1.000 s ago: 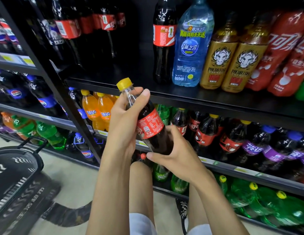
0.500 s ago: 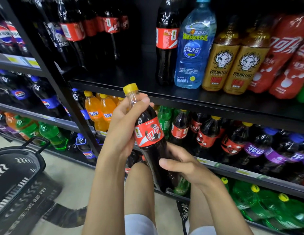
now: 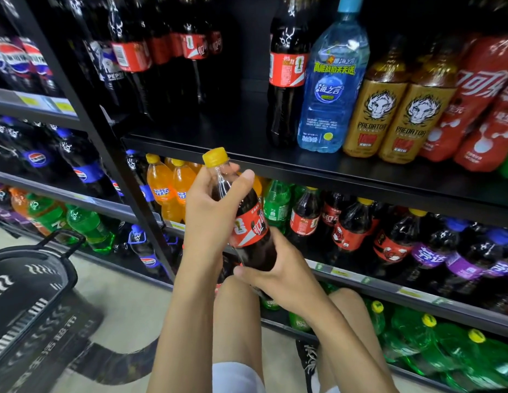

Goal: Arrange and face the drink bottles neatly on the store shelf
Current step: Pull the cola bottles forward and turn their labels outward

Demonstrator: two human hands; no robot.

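I hold a cola bottle (image 3: 248, 222) with a yellow cap and red label in both hands, in front of the middle shelf. My left hand (image 3: 211, 211) grips its neck and shoulder, thumb across the front. My right hand (image 3: 281, 275) grips the lower body from the right and underneath. The bottle tilts slightly left at the top, its label facing me. Behind it stand more cola bottles (image 3: 304, 219) on the middle shelf (image 3: 360, 275).
The upper shelf (image 3: 247, 154) carries a tall cola bottle, a blue water bottle (image 3: 330, 89) and gold Predator bottles (image 3: 377, 114), with bare space on the left. Orange soda (image 3: 162, 191) and green bottles sit nearby. A black basket (image 3: 26, 282) stands on the floor at left.
The bottle has turned in my hands, bringing the red label round to face me. My right hand has shifted along the lower body and grips its base now.
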